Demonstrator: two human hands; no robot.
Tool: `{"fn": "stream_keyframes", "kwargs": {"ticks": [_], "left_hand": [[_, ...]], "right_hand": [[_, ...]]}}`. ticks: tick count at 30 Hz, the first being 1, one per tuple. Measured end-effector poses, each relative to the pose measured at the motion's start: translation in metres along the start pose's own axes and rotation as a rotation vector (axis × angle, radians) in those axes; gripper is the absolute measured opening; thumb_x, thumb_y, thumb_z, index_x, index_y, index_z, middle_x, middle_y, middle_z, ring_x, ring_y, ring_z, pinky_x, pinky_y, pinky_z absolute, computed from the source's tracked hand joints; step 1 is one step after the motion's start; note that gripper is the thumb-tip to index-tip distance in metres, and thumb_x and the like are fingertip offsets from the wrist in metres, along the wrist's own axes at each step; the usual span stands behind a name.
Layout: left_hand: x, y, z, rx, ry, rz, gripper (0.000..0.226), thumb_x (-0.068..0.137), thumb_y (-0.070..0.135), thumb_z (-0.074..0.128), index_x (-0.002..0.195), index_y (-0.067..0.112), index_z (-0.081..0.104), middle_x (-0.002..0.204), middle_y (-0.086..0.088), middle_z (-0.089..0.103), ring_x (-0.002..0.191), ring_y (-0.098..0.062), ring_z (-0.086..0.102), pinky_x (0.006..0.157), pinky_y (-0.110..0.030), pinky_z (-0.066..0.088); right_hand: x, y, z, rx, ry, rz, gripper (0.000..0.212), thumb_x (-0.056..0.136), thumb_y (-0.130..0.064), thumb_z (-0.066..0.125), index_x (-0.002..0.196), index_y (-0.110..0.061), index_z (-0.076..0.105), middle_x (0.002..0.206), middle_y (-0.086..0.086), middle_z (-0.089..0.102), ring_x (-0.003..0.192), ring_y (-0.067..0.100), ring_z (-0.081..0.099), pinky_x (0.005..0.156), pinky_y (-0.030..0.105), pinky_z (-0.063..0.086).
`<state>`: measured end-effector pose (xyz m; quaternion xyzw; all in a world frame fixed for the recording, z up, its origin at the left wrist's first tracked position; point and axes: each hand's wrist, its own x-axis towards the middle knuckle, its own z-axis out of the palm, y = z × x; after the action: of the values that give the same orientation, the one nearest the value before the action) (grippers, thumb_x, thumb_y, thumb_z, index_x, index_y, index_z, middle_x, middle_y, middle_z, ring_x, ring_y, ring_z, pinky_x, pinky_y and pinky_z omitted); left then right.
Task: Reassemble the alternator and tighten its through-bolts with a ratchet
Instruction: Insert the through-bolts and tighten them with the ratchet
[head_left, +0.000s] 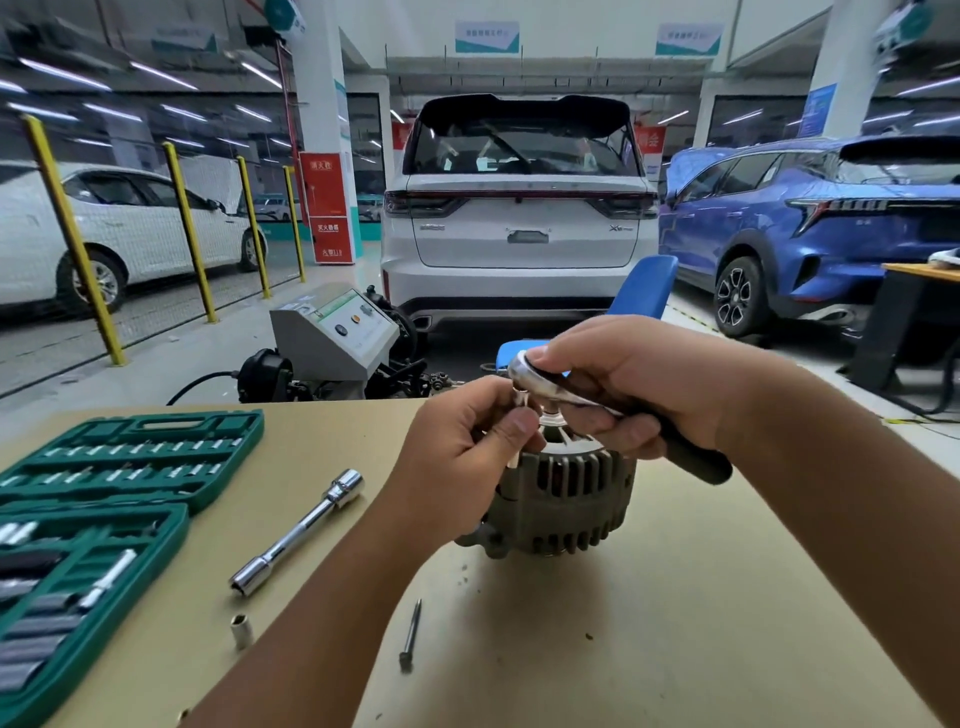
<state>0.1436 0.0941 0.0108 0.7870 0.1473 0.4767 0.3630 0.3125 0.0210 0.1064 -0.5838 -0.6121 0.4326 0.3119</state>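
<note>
Alternator (563, 499) standing on the tan workbench (675, 597), finned grey housing facing the camera, near the middle of the bench. Right hand (649, 384) wrapped round the ratchet (540, 376), thumb pressed on the chrome head, dark handle running back under the palm and out past the heel. Left hand (462, 457) just beside it, thumb and fingertips pinching a small chrome socket (519, 402) under the ratchet head, above the alternator's top edge; cannot tell whether the socket is seated on a bolt. One loose through-bolt (412, 634) lying on the bench in front of the alternator, between the two forearms. Left of that, a long chrome extension bar (298, 530) lying diagonally, and a small loose socket (240, 629) near its lower end. Open green socket set case (98, 499) at the bench's left edge, rows of bits and sockets in its trays. Beyond the bench: a grey test machine (337, 332), a blue chair (644, 291), a white SUV (519, 208) seen from behind, a blue SUV (810, 228) to the right.
</note>
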Motion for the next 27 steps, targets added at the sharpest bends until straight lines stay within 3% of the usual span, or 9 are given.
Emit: {"fn": "stream_keyframes", "kwargs": {"ticks": [3, 9, 12, 16, 18, 21, 23, 25, 27], "left_hand": [[0.000, -0.002, 0.001, 0.000, 0.014, -0.004, 0.016, 0.096, 0.025, 0.060, 0.090, 0.016, 0.072, 0.079, 0.002, 0.075, 0.073, -0.023, 0.068, 0.067, -0.034, 0.054], [0.000, -0.002, 0.001, 0.027, 0.013, 0.008, 0.012, 0.095, 0.026, 0.063, 0.090, 0.022, 0.073, 0.078, 0.005, 0.074, 0.073, -0.018, 0.068, 0.068, -0.030, 0.054], [-0.001, 0.001, 0.001, 0.021, 0.004, 0.028, 0.012, 0.096, 0.024, 0.064, 0.090, 0.031, 0.071, 0.079, 0.004, 0.074, 0.076, -0.019, 0.069, 0.069, -0.027, 0.055], [-0.002, 0.002, -0.001, -0.006, 0.015, 0.033, 0.019, 0.096, 0.021, 0.066, 0.086, 0.036, 0.071, 0.072, 0.001, 0.069, 0.066, -0.018, 0.058, 0.063, -0.026, 0.048], [-0.001, 0.001, -0.001, -0.032, 0.027, 0.018, 0.024, 0.097, 0.015, 0.068, 0.084, 0.035, 0.072, 0.064, 0.009, 0.061, 0.059, -0.013, 0.049, 0.057, -0.026, 0.042], [0.000, -0.001, -0.001, -0.049, 0.074, -0.019, 0.029, 0.095, 0.005, 0.071, 0.086, 0.032, 0.073, 0.061, 0.020, 0.061, 0.056, 0.001, 0.050, 0.056, -0.017, 0.043], [0.000, 0.000, -0.001, -0.042, 0.077, -0.020, 0.030, 0.095, 0.004, 0.071, 0.085, 0.032, 0.072, 0.060, 0.022, 0.061, 0.056, 0.003, 0.051, 0.057, -0.014, 0.044], [-0.001, 0.000, -0.002, -0.035, 0.062, -0.017, 0.033, 0.095, 0.004, 0.071, 0.082, 0.034, 0.071, 0.060, 0.022, 0.060, 0.057, 0.002, 0.050, 0.056, -0.020, 0.046], [-0.001, -0.002, -0.004, -0.042, 0.059, -0.051, 0.030, 0.095, 0.006, 0.071, 0.081, 0.032, 0.072, 0.062, 0.017, 0.060, 0.061, -0.005, 0.051, 0.060, -0.044, 0.057]], "right_hand": [[0.003, -0.004, -0.007, -0.005, -0.008, 0.094, 0.038, 0.101, -0.043, 0.049, 0.079, -0.013, 0.052, 0.053, 0.001, 0.039, 0.032, 0.011, 0.026, 0.038, 0.016, 0.025], [0.002, -0.012, -0.017, -0.097, -0.079, 0.199, 0.042, 0.099, -0.046, 0.050, 0.067, -0.019, 0.054, 0.054, -0.001, 0.038, 0.033, 0.010, 0.025, 0.037, 0.016, 0.024], [0.005, -0.018, -0.018, -0.242, -0.097, 0.196, 0.034, 0.098, -0.045, 0.051, 0.081, -0.017, 0.055, 0.057, 0.001, 0.040, 0.036, 0.012, 0.026, 0.038, 0.017, 0.025], [0.007, -0.025, -0.018, -0.383, -0.164, 0.080, 0.036, 0.105, -0.042, 0.047, 0.086, -0.015, 0.060, 0.061, 0.004, 0.047, 0.041, 0.015, 0.031, 0.040, 0.022, 0.029], [0.005, -0.031, -0.018, -0.567, -0.132, -0.022, 0.039, 0.104, -0.046, 0.050, 0.085, -0.015, 0.064, 0.067, 0.001, 0.054, 0.050, 0.017, 0.040, 0.045, 0.027, 0.037], [0.000, -0.040, -0.017, -0.908, -0.111, -0.173, 0.017, 0.095, -0.041, 0.067, 0.094, -0.024, 0.068, 0.071, -0.009, 0.059, 0.060, 0.007, 0.050, 0.056, 0.023, 0.042], [-0.004, -0.044, -0.016, -1.021, -0.102, -0.195, 0.005, 0.090, -0.029, 0.071, 0.092, -0.031, 0.066, 0.074, -0.012, 0.065, 0.059, 0.003, 0.058, 0.055, 0.019, 0.043], [-0.005, -0.046, -0.013, -1.099, -0.070, -0.176, 0.011, 0.089, -0.024, 0.072, 0.090, -0.034, 0.067, 0.076, -0.015, 0.067, 0.060, 0.000, 0.060, 0.054, 0.019, 0.044], [-0.002, -0.047, -0.008, -1.289, 0.078, -0.177, 0.016, 0.092, -0.020, 0.068, 0.087, -0.034, 0.069, 0.074, -0.015, 0.065, 0.065, 0.000, 0.058, 0.058, 0.026, 0.042]]}}
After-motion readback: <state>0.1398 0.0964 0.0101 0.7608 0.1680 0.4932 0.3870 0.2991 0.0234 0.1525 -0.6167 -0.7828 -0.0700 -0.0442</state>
